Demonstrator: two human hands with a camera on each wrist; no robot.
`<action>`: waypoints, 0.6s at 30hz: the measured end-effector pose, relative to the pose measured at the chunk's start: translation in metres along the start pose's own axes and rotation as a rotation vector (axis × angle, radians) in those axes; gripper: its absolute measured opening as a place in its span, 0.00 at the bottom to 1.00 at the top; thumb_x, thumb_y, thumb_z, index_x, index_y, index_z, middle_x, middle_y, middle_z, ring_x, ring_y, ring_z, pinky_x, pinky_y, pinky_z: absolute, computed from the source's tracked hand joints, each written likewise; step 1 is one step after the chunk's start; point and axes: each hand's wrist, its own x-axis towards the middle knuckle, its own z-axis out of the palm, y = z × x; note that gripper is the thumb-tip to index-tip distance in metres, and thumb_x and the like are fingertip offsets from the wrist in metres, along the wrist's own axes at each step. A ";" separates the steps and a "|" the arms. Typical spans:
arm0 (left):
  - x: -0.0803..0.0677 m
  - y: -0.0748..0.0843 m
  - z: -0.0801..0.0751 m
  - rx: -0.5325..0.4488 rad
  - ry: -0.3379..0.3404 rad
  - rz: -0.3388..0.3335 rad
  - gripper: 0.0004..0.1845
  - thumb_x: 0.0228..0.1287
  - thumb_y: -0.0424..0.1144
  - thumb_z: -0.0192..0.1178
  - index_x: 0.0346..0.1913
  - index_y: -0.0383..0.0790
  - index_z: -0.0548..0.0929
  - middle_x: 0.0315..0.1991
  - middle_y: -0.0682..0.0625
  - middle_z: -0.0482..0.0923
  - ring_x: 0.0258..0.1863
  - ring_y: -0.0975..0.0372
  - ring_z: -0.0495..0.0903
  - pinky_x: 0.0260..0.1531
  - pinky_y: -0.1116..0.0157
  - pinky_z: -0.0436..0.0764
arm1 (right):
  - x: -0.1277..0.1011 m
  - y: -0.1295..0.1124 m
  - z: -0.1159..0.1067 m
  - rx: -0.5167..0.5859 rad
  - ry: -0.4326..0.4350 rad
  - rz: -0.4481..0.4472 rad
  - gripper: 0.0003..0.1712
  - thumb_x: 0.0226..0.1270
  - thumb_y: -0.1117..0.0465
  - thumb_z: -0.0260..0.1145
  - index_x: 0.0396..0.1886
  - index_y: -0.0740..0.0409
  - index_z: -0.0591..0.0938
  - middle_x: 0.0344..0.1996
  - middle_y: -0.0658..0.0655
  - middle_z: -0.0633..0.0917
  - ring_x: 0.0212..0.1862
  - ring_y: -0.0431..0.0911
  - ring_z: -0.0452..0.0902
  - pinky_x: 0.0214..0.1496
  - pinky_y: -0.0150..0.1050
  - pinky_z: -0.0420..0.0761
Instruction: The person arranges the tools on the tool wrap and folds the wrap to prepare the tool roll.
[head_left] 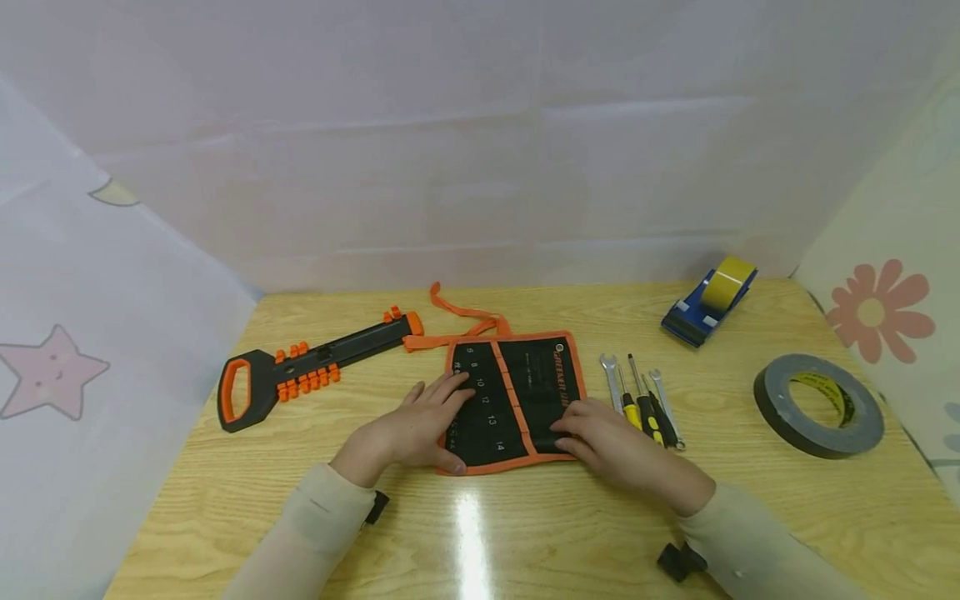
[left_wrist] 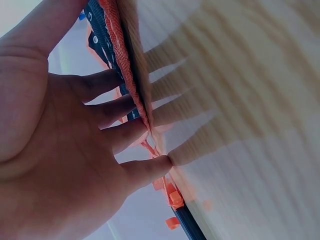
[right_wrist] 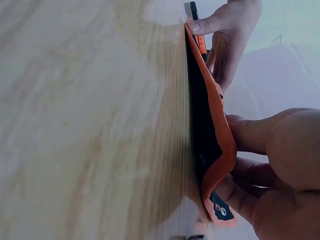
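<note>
1 black/orange tool pouch (head_left: 513,400) flat at table (head_left: 525,533) center. Left hand (head_left: 420,425) spread flat, fingers straight, pressing pouch's left part. Right hand (head_left: 607,442) at pouch's right edge, fingers curled, pinching orange hem up off table. Just right of pouch: 2 wrenches (head_left: 611,379), 2 screwdrivers (head_left: 637,404). 1 orange-black socket rail (head_left: 315,371) left. 1 tape dispenser (head_left: 708,300), 1 grey tape roll (head_left: 817,406) far right. Nothing blocking pouch.

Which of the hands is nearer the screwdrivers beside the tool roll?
Right. The right hand lifts the pouch's right edge, right beside the screwdrivers. The left hand presses flat on the pouch's left side, farther away.
</note>
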 end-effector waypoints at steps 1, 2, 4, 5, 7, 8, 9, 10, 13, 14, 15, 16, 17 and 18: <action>0.000 0.000 0.000 0.001 0.001 0.001 0.59 0.61 0.55 0.80 0.86 0.36 0.58 0.90 0.40 0.40 0.90 0.43 0.39 0.85 0.33 0.45 | 0.000 -0.001 0.000 0.001 0.000 0.006 0.14 0.82 0.59 0.66 0.56 0.59 0.91 0.45 0.48 0.86 0.49 0.43 0.80 0.52 0.46 0.83; 0.000 0.000 0.000 0.000 0.000 0.001 0.59 0.61 0.55 0.80 0.86 0.36 0.58 0.90 0.40 0.40 0.90 0.43 0.39 0.85 0.33 0.45 | 0.001 -0.002 0.000 0.002 0.001 0.008 0.13 0.81 0.59 0.67 0.56 0.58 0.91 0.44 0.47 0.86 0.48 0.43 0.80 0.52 0.46 0.83; 0.000 0.000 -0.001 0.000 -0.001 0.001 0.59 0.61 0.54 0.80 0.86 0.36 0.58 0.90 0.40 0.40 0.90 0.43 0.40 0.85 0.33 0.45 | 0.001 -0.002 0.001 -0.003 0.008 0.013 0.13 0.81 0.58 0.67 0.56 0.58 0.91 0.44 0.47 0.86 0.49 0.43 0.80 0.53 0.47 0.83; 0.000 0.000 -0.001 -0.001 -0.001 0.000 0.59 0.61 0.54 0.80 0.86 0.36 0.58 0.90 0.40 0.40 0.90 0.43 0.40 0.85 0.33 0.45 | 0.001 -0.002 0.001 -0.004 0.011 0.019 0.13 0.81 0.58 0.67 0.55 0.58 0.91 0.44 0.47 0.86 0.49 0.43 0.80 0.53 0.47 0.83; 0.001 0.000 -0.001 0.000 -0.001 -0.002 0.59 0.61 0.54 0.80 0.86 0.36 0.58 0.90 0.40 0.40 0.90 0.43 0.40 0.85 0.33 0.45 | 0.001 -0.002 0.003 -0.004 0.017 0.032 0.12 0.80 0.58 0.68 0.55 0.57 0.91 0.44 0.46 0.86 0.49 0.43 0.80 0.54 0.48 0.83; 0.001 0.000 -0.001 0.001 -0.001 -0.003 0.59 0.61 0.54 0.80 0.86 0.36 0.58 0.90 0.40 0.40 0.90 0.43 0.40 0.85 0.33 0.45 | 0.002 -0.002 0.004 -0.005 0.020 0.036 0.12 0.80 0.58 0.68 0.55 0.57 0.91 0.44 0.46 0.86 0.49 0.43 0.80 0.54 0.48 0.83; 0.001 0.000 -0.001 0.004 -0.001 -0.003 0.59 0.61 0.54 0.81 0.86 0.36 0.58 0.90 0.40 0.40 0.90 0.43 0.40 0.85 0.33 0.45 | 0.002 -0.002 0.004 -0.007 0.023 0.040 0.12 0.80 0.58 0.69 0.54 0.56 0.91 0.44 0.46 0.86 0.49 0.43 0.80 0.54 0.48 0.83; 0.001 0.000 -0.001 0.007 -0.001 -0.003 0.59 0.61 0.54 0.81 0.86 0.36 0.58 0.90 0.40 0.40 0.90 0.43 0.40 0.85 0.33 0.45 | 0.002 -0.003 0.005 -0.009 0.025 0.044 0.12 0.80 0.58 0.69 0.54 0.56 0.92 0.45 0.46 0.86 0.49 0.44 0.80 0.55 0.48 0.83; 0.002 0.000 0.000 0.013 -0.004 -0.005 0.59 0.61 0.55 0.80 0.86 0.36 0.58 0.90 0.40 0.40 0.90 0.43 0.40 0.85 0.33 0.46 | 0.002 -0.004 0.005 -0.007 0.027 0.052 0.12 0.79 0.58 0.70 0.54 0.56 0.92 0.45 0.47 0.87 0.50 0.44 0.80 0.55 0.49 0.82; 0.002 -0.001 0.000 0.014 -0.004 -0.005 0.59 0.61 0.55 0.80 0.86 0.36 0.58 0.90 0.40 0.40 0.90 0.43 0.40 0.85 0.33 0.46 | 0.003 -0.005 0.005 -0.006 0.027 0.053 0.12 0.79 0.58 0.70 0.54 0.56 0.92 0.45 0.46 0.87 0.50 0.44 0.80 0.55 0.48 0.82; 0.002 -0.001 0.000 0.014 -0.004 -0.004 0.59 0.61 0.55 0.80 0.86 0.36 0.58 0.90 0.40 0.40 0.90 0.43 0.40 0.85 0.33 0.46 | 0.002 -0.005 0.005 -0.003 0.023 0.059 0.12 0.79 0.58 0.70 0.54 0.56 0.92 0.45 0.46 0.87 0.50 0.45 0.80 0.55 0.49 0.82; 0.002 -0.001 0.000 0.014 -0.005 -0.005 0.59 0.61 0.55 0.80 0.86 0.36 0.58 0.90 0.40 0.40 0.90 0.43 0.40 0.85 0.33 0.46 | 0.002 -0.006 0.005 0.007 0.017 0.073 0.12 0.79 0.57 0.70 0.55 0.56 0.92 0.46 0.47 0.87 0.51 0.45 0.81 0.56 0.49 0.83; 0.002 -0.001 0.000 0.013 -0.006 -0.004 0.59 0.61 0.55 0.80 0.86 0.36 0.58 0.90 0.40 0.40 0.90 0.43 0.40 0.85 0.33 0.46 | 0.002 -0.005 0.004 0.019 0.013 0.085 0.13 0.79 0.57 0.70 0.55 0.55 0.91 0.46 0.47 0.87 0.52 0.45 0.81 0.56 0.49 0.84; 0.002 0.000 0.000 0.012 -0.007 -0.004 0.59 0.61 0.55 0.80 0.86 0.36 0.58 0.90 0.40 0.40 0.90 0.43 0.40 0.85 0.33 0.46 | 0.001 -0.005 0.003 0.033 0.010 0.101 0.13 0.79 0.56 0.70 0.55 0.55 0.91 0.47 0.47 0.87 0.53 0.45 0.82 0.57 0.49 0.84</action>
